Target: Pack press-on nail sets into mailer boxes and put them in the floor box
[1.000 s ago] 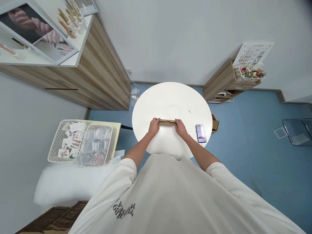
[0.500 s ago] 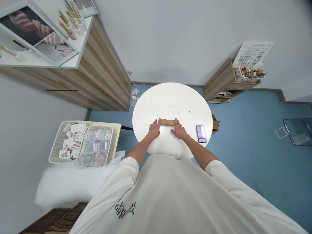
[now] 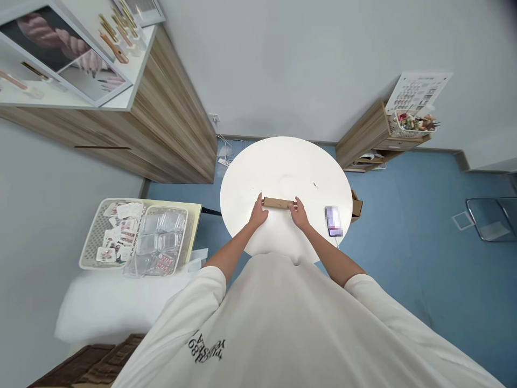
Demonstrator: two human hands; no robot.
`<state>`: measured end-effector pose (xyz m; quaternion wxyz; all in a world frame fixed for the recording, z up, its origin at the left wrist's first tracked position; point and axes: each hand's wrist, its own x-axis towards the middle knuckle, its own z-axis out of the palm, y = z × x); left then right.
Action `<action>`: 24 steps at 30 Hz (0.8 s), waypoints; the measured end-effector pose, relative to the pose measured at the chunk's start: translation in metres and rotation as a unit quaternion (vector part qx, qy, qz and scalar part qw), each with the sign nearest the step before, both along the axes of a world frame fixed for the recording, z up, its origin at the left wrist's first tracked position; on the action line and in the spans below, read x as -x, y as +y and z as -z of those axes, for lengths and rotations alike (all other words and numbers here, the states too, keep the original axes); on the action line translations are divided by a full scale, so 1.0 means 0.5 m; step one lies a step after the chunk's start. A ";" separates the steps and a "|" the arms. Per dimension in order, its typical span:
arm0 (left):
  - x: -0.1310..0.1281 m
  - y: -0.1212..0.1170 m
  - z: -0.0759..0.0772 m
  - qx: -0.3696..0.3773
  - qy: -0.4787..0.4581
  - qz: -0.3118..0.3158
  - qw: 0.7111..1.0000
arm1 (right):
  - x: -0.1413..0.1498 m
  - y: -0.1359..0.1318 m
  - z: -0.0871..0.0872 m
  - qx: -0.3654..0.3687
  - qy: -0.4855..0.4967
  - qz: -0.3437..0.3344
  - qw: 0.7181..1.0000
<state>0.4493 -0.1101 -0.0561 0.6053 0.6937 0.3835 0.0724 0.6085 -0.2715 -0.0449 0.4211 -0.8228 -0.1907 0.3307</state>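
A small, long brown cardboard box (image 3: 278, 203) is held between my two hands at the white round table (image 3: 285, 156). At its left end, my left hand (image 3: 258, 213) grips it, fingers behind the end and thumb towards the front. My right hand (image 3: 299, 214) holds the right end, thumb on the near side and fingers around the far corner. Whether the box touches the tabletop or is slightly lifted, I cannot tell.
A phone (image 3: 334, 221) with a cable lies at the table's right side. An open carton (image 3: 356, 206) stands beyond that edge. To the left, plastic baskets (image 3: 91, 237) hold cards and clear packs. A wooden cabinet (image 3: 177, 108) and a small shelf unit (image 3: 365, 134) flank the table.
My hands have gone from lying flat with fingers stretched at the box's ends to gripping those ends. The box has tilted, showing more of its near side.
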 end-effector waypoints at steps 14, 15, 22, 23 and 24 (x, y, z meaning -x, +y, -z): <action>0.119 -0.077 0.087 0.038 0.081 0.044 0.995 | 0.087 -0.080 0.057 0.081 0.033 -0.034 0.996; 0.122 -0.077 0.087 0.033 0.086 0.045 0.995 | 0.089 -0.082 0.059 0.088 0.030 -0.033 0.995; 0.103 -0.067 0.062 0.031 0.097 0.015 0.995 | 0.092 -0.072 0.046 0.087 0.038 -0.008 0.995; 0.097 -0.067 0.060 0.038 0.089 0.015 0.995 | 0.093 -0.070 0.040 0.076 0.051 -0.017 0.996; 0.093 -0.068 0.059 0.043 0.077 0.017 0.996 | 0.095 -0.070 0.034 0.065 0.065 -0.023 0.995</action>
